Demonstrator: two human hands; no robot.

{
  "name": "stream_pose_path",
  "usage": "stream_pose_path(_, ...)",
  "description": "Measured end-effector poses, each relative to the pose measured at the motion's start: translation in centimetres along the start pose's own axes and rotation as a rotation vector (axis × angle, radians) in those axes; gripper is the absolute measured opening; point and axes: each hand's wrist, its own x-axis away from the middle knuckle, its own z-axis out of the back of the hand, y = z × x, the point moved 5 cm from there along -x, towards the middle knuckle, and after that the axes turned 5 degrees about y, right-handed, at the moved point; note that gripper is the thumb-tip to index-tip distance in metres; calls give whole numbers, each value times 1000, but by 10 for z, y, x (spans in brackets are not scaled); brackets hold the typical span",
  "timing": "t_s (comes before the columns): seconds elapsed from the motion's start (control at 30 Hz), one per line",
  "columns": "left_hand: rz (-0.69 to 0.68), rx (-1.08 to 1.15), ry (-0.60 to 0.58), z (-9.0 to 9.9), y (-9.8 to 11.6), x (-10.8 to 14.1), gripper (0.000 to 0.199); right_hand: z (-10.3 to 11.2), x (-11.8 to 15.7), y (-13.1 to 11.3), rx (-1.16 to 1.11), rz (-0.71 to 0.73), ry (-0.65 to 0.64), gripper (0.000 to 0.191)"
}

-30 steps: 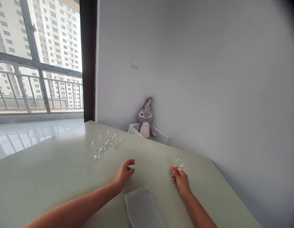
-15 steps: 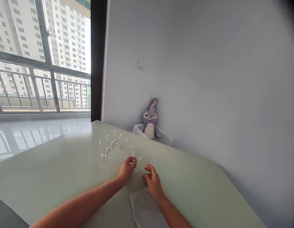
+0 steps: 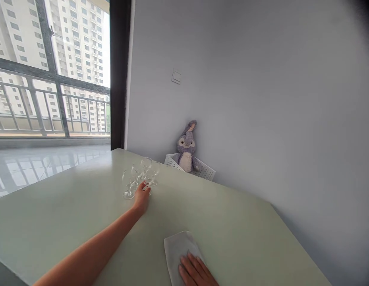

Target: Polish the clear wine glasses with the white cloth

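My left hand [image 3: 142, 196] is closed around the stem of a wine glass [image 3: 149, 174], which stands upright among several other clear stemmed glasses. Of these, one wine glass [image 3: 128, 194] is just left of the hand, and another [image 3: 156, 169] stands behind it to the right. The clear bowls overlap, so their exact outlines are hard to separate. Near the front edge of the view, my right hand [image 3: 195, 270] lies flat with fingers stretched out on a light grey cloth [image 3: 176, 246]. Part of the cloth is hidden under that hand.
The pale green table [image 3: 232, 222] runs along a grey wall. Behind its far edge, a purple plush rabbit [image 3: 186, 161] sits in a white perforated basket [image 3: 205, 171]. A large window [image 3: 80, 71] is at the left, and a light switch [image 3: 176, 77] is on the wall.
My left hand has carried the wine glass left and away from me, in beside the other glasses. My right hand has drawn back and come down onto the cloth.
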Motion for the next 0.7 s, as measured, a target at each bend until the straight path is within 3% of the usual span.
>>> stream_pose_path(0.17,-53,-19,107,8,1,26,59,21,-38,-19,-25,2,-164,61)
stream_pose_path(0.23,-198,-35,80,6,8,49,54,32,-61,-25,-23,-36,-172,62)
stream_pose_path(0.33,-517,-83,-89,-4,21,90,46,36,-99,-16,19,-107,-138,55)
stream_pose_path(0.43,-753,-165,-269,-14,22,120,42,30,-137,14,65,-135,-109,53)
stream_pose_path(0.5,-847,-218,-337,-18,19,126,42,28,-159,42,97,-156,-105,55)
stream_pose_path(0.6,-892,-291,-324,-17,16,118,46,35,-180,91,131,-207,-111,55)
stream_pose_path(0.7,-882,-366,-300,-17,15,109,50,57,-181,143,163,-286,-85,52)
